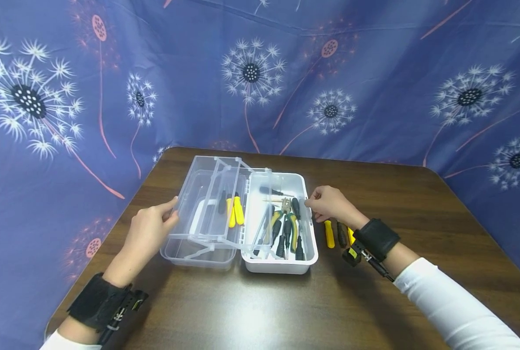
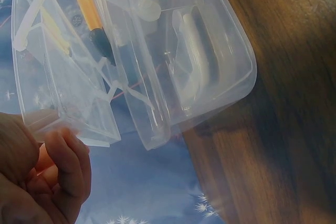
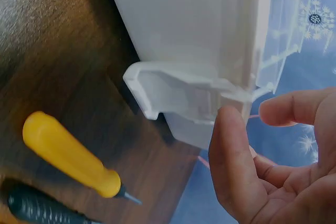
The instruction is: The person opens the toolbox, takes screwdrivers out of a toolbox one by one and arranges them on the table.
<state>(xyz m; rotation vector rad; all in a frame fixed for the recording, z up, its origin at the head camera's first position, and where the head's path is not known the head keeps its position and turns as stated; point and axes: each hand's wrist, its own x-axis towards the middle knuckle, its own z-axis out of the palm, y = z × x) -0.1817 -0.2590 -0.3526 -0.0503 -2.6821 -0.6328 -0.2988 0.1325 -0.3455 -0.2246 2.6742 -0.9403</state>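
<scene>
A white toolbox (image 1: 282, 267) stands with its clear lid (image 1: 179, 257) folded back to the left. Above the lid, a see-through tray (image 1: 199, 180) is swung out on hinged arms, and yellow-handled screwdrivers (image 1: 239, 211) show through the plastic. My left hand (image 1: 148, 228) pinches the tray's outer edge between thumb and fingers. By the box's right rim is my right hand (image 1: 332, 203), thumb and forefinger apart, close to a white latch (image 3: 173, 93); whether the thumb touches it I cannot tell. Pliers (image 1: 293, 233) and several dark-handled screwdrivers (image 1: 280, 247) lie inside the box.
Right of the box, a yellow-handled screwdriver (image 1: 329, 234) and a dark-handled tool (image 1: 342, 235) lie on the brown wooden table (image 1: 190, 311), with another yellow handle (image 1: 351, 236) partly behind my right wrist. A blue dandelion-print cloth (image 1: 286, 87) hangs behind the table.
</scene>
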